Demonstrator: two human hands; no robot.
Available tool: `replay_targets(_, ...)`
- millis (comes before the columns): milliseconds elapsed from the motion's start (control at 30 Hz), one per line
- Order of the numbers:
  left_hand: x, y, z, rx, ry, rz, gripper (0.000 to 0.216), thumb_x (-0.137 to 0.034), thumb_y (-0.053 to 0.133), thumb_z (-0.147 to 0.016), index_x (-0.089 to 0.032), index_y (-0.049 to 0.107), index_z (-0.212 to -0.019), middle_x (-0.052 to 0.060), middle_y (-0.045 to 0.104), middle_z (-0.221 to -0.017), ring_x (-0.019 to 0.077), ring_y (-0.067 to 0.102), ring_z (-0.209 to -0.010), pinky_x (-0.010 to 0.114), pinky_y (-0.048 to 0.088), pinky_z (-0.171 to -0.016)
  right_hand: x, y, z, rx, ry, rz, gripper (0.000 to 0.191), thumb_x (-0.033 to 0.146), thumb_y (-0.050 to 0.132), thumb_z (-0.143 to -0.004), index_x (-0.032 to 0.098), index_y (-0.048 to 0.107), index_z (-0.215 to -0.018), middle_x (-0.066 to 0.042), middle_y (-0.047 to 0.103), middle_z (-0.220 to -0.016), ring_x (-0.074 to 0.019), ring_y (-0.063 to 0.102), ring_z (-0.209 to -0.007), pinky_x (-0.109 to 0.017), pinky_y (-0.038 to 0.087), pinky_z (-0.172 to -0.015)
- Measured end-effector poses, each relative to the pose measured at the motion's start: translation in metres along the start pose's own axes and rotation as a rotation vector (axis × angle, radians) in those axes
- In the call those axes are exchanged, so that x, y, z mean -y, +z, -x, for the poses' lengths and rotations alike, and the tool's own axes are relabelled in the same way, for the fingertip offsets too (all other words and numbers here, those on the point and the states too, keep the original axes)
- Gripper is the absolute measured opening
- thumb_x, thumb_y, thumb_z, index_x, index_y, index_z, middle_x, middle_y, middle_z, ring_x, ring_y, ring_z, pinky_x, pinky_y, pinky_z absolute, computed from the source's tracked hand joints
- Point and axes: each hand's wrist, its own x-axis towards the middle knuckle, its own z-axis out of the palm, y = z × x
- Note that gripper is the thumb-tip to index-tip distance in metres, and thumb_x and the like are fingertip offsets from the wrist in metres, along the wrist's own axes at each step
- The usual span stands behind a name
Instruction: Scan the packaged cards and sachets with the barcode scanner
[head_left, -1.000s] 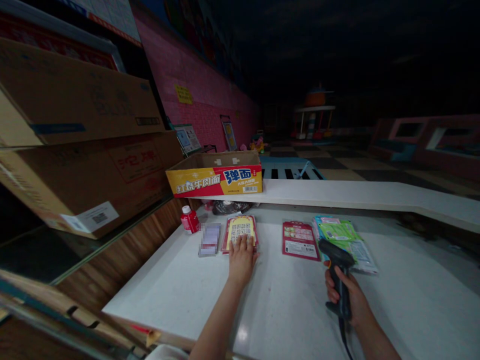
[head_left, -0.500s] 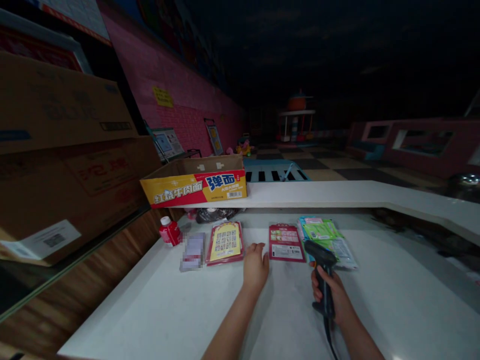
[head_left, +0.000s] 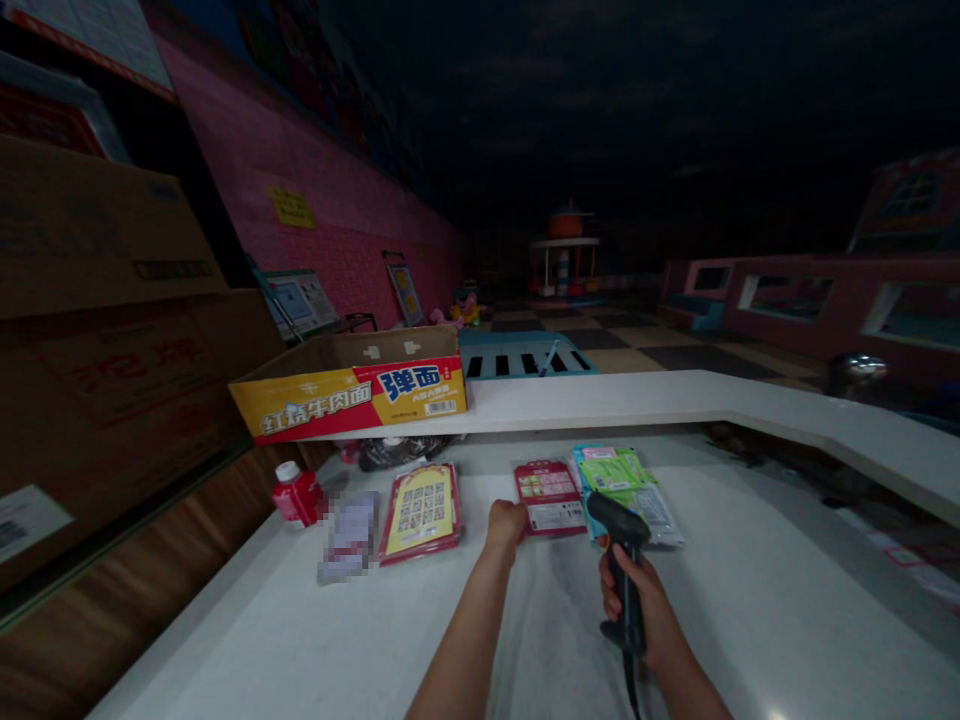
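Observation:
My right hand (head_left: 637, 600) is wrapped around the handle of a black barcode scanner (head_left: 622, 560), its head pointing up and to the left. My left hand (head_left: 508, 522) is closed at the left edge of a flat red packet (head_left: 551, 500) with a printed white label; the fingertips are hidden. Right of that packet, partly behind the scanner, lie green and blue plastic packets (head_left: 622, 475). Left of my left hand is a red-edged card with a yellow sheet of codes (head_left: 424, 510).
A red bottle with a white cap (head_left: 298, 495) and a blurred pale item (head_left: 351, 535) stand at the left of the white counter (head_left: 360, 650). On the raised shelf (head_left: 600, 395) sits an open yellow and red carton (head_left: 352, 395). Brown cardboard boxes (head_left: 127, 370) are stacked far left.
My left hand has turned and its fingers have closed at the red packet's left edge. The view has swung to the right, and the scanner stays in my right hand.

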Motion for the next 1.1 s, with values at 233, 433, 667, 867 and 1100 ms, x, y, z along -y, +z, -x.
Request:
replay_targets(233, -0.008, 0.009, 0.012, 0.076, -0.129, 0.083, 0.02, -0.006, 0.067, -0.061, -0.018, 0.051, -0.067, -0.004, 0.055, -0.048, 0.014, 0.057, -0.044, 0.023, 0.045, -0.045, 0.0, 0.0, 0.0, -0.016, 0.001, -0.011, 0.045, 0.055, 0.082, -0.065, 0.02, 0.059, -0.084, 0.008, 0.055, -0.052, -0.0057, 0.042, -0.032, -0.017, 0.034, -0.031)
replay_targets(433, -0.005, -0.009, 0.033, 0.099, -0.143, 0.373, 0.023, -0.008, 0.061, -0.065, -0.02, 0.05, -0.081, -0.002, 0.066, -0.068, 0.0155, 0.067, -0.061, 0.03, 0.057, -0.059, -0.003, -0.002, -0.002, -0.008, 0.004, -0.006, 0.044, 0.054, 0.081, -0.067, 0.02, 0.058, -0.084, 0.007, 0.055, -0.052, -0.0054, 0.042, -0.032, -0.017, 0.034, -0.031)
replay_targets(667, 0.022, -0.046, 0.04, 0.098, 0.13, 0.431, 0.031, -0.032, 0.07, -0.063, -0.017, 0.06, -0.088, 0.005, 0.072, -0.084, 0.0208, 0.069, -0.075, 0.032, 0.058, -0.063, -0.003, -0.003, -0.001, 0.006, 0.024, 0.014, 0.047, 0.053, 0.081, -0.067, 0.02, 0.06, -0.093, 0.008, 0.056, -0.054, -0.0057, 0.043, -0.034, -0.017, 0.034, -0.032)
replay_targets(867, 0.027, -0.033, 0.008, -0.09, 0.372, 0.327, 0.024, -0.036, 0.063, -0.072, -0.017, 0.063, -0.087, 0.007, 0.071, -0.088, 0.0224, 0.067, -0.083, 0.037, 0.057, -0.073, -0.004, -0.006, -0.001, 0.01, 0.016, 0.042, 0.045, 0.053, 0.08, -0.068, 0.021, 0.06, -0.093, 0.008, 0.056, -0.054, -0.0056, 0.043, -0.034, -0.017, 0.034, -0.032)
replay_targets(1100, 0.039, -0.02, -0.015, -0.237, 0.521, 0.068, 0.016, -0.024, 0.05, -0.082, -0.017, 0.062, -0.09, 0.007, 0.07, -0.089, 0.0216, 0.065, -0.085, 0.038, 0.051, -0.083, -0.009, -0.006, 0.0, 0.029, -0.009, 0.121, 0.048, 0.053, 0.08, -0.068, 0.021, 0.059, -0.096, 0.008, 0.056, -0.055, -0.0065, 0.045, -0.033, -0.018, 0.036, -0.031)
